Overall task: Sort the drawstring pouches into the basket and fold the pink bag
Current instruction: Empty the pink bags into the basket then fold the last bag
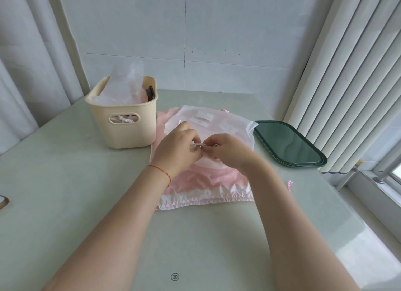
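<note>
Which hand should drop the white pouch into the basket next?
Probably left. The basket sits on the left hand's side of the white pouch; the right hand would have to cross over. Both hands pinch its drawstring now.

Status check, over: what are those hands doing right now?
Left hand and right hand pinching drawstring of translucent pouch. Pouch lies on pink bag. Basket part filled. Nothing blocking.

This looks like a plain room in a home or small workroom, though little of it shows. A pale green table [65, 182] stands against a white panelled wall [217, 30], with vertical blinds [347, 84] over a window [386, 171] at the right.
</note>
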`<action>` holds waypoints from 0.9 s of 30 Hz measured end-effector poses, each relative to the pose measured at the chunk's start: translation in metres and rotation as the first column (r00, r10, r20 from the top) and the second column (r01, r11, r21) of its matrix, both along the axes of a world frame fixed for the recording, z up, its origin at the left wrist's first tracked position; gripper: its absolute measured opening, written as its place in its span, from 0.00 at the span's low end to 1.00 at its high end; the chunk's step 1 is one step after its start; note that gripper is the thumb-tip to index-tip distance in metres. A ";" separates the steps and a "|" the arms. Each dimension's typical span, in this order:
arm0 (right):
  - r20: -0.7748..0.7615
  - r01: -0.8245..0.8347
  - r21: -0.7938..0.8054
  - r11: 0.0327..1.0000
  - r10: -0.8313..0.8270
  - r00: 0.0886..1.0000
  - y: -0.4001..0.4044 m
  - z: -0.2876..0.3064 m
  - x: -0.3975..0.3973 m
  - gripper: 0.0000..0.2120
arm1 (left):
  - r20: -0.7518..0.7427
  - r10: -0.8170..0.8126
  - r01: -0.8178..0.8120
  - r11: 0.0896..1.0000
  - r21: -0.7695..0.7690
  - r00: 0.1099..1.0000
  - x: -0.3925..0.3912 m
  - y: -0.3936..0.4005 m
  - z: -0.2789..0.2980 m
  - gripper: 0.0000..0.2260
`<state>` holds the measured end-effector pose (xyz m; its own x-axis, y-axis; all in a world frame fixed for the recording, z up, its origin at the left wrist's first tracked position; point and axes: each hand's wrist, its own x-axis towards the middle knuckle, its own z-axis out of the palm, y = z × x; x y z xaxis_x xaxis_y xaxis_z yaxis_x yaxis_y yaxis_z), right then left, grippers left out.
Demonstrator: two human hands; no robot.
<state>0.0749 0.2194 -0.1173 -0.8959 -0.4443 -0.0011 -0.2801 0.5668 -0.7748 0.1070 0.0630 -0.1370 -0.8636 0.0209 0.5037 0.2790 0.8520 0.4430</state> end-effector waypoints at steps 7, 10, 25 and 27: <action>0.426 0.177 -0.482 0.858 0.053 0.903 0.006 -0.009 -0.009 0.09 | -0.080 -0.115 0.129 0.968 0.215 0.990 0.003 0.000 -0.001 0.12; 0.428 0.162 -0.485 0.859 0.072 0.901 0.005 -0.012 -0.010 0.07 | -0.048 -0.111 0.118 0.970 0.212 0.993 0.002 0.003 -0.005 0.09; 0.305 0.077 -0.398 0.914 0.053 0.951 0.009 -0.011 -0.009 0.07 | -0.036 -0.021 0.029 0.971 0.236 0.999 -0.002 0.001 -0.009 0.05; 0.274 0.070 -0.381 0.922 0.040 0.961 0.007 -0.011 -0.008 0.08 | -0.038 -0.023 0.033 0.962 0.272 0.999 -0.003 -0.001 -0.010 0.05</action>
<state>0.0673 0.2264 -0.1286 -0.8916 -0.4462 -0.0771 -0.0221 0.2131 -0.9768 0.1043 0.0622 -0.1466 -0.8467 -0.0972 0.5231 0.3201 0.6923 0.6468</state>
